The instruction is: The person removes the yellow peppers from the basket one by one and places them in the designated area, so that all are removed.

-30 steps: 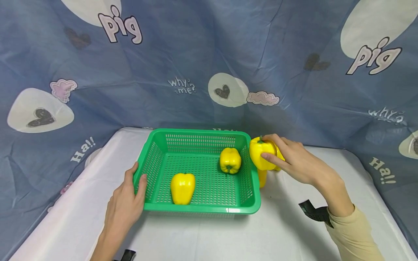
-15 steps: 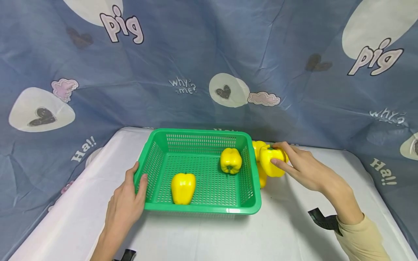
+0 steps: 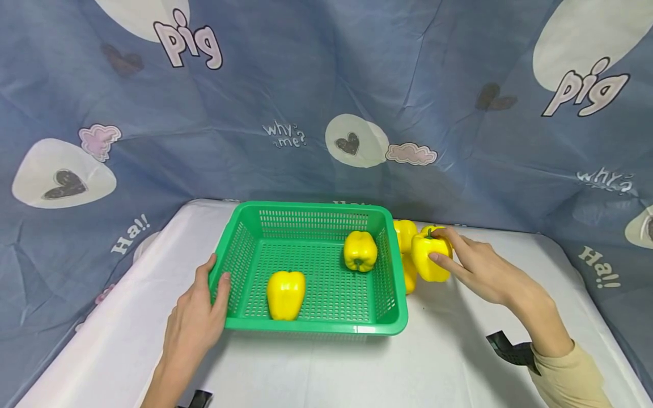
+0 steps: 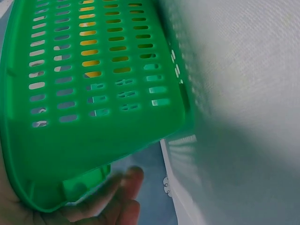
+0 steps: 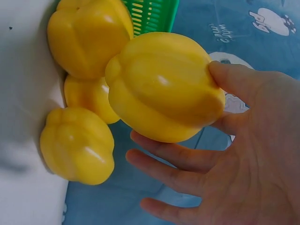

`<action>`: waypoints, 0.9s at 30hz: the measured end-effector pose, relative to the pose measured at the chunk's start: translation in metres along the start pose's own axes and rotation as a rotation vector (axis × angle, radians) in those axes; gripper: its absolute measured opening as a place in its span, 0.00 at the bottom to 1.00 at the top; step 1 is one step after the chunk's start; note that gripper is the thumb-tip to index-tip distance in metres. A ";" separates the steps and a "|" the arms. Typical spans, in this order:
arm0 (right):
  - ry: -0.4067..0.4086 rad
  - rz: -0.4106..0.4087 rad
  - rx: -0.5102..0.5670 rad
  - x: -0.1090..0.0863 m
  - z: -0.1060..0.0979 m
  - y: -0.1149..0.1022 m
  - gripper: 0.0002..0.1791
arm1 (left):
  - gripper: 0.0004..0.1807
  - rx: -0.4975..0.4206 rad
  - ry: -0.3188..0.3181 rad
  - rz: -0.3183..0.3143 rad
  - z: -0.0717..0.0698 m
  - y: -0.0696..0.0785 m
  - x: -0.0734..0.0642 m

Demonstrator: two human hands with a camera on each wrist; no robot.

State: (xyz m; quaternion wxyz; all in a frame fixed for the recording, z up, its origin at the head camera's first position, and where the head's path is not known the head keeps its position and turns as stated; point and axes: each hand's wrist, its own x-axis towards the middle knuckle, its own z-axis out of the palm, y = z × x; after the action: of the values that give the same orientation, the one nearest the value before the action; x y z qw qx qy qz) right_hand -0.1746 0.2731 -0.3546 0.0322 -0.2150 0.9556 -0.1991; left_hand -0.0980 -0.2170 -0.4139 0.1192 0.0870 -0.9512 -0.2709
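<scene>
A yellow bell pepper is in my right hand, pinched between thumb and fingers; in the right wrist view it appears raised over the table. It is just right of a green plastic basket. My left hand grips the basket's left rim, thumb over the inner side and fingers outside. Inside the basket, one yellow pepper lies near the front and another at the right side. Close to the held pepper, three more sit on the table, among them one pepper at lower left of the right wrist view.
A white cloth covers the table. Behind it hangs a blue printed curtain, meeting the table's back edge. The basket's right wall stands beside the loose peppers, partly hiding a lower pepper.
My right hand has moved right and a little toward me with the pepper, away from the basket's rim, uncovering peppers behind. The left hand and the basket have stayed put.
</scene>
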 end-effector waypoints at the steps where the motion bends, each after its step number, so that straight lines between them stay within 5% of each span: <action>1: -0.002 0.004 -0.001 -0.001 0.000 0.001 0.25 | 0.36 0.003 -0.001 0.002 0.000 0.000 0.000; 27: -0.095 0.120 0.053 -0.016 0.009 0.023 0.25 | 0.39 0.027 -0.048 0.059 -0.011 0.002 0.006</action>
State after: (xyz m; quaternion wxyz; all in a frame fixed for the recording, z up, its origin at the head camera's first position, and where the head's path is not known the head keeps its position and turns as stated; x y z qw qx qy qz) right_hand -0.1686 0.2959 -0.3723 0.0952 -0.1656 0.9585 -0.2114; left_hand -0.1006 -0.2217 -0.4027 0.1032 0.0543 -0.9595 -0.2566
